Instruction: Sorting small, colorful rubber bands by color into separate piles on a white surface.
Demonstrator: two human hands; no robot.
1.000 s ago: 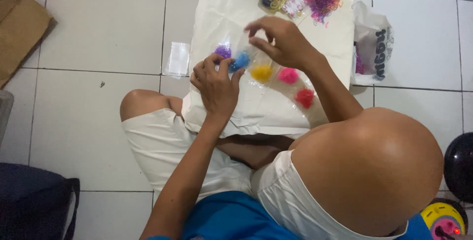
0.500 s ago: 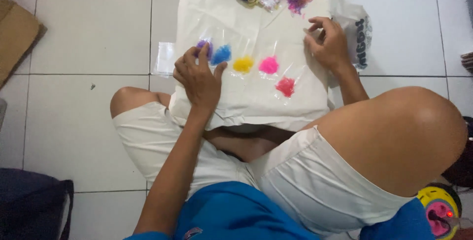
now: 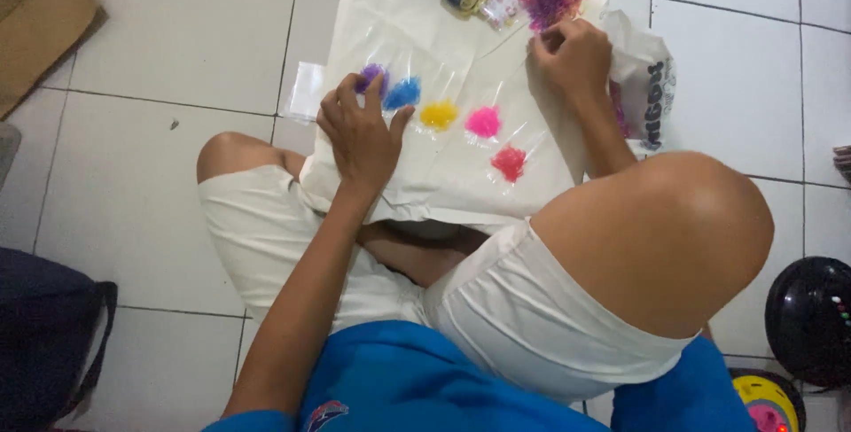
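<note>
Person seated, knees bent; right knee raised high, left leg folded low. Left arm runs forward from lower frame, elbow slightly bent, wrist straight. Left hand (image 3: 362, 135) palm down, fingers spread and lightly curled, fingertips (image 3: 372, 84) pressed downward, thumb splayed to the right. Right forearm emerges from behind the raised right knee and angles forward. Right hand (image 3: 572, 58) back-up, fingers curled inward, thumb and forefinger brought together in a pinch at the far edge of the fist. Hands well apart.
</note>
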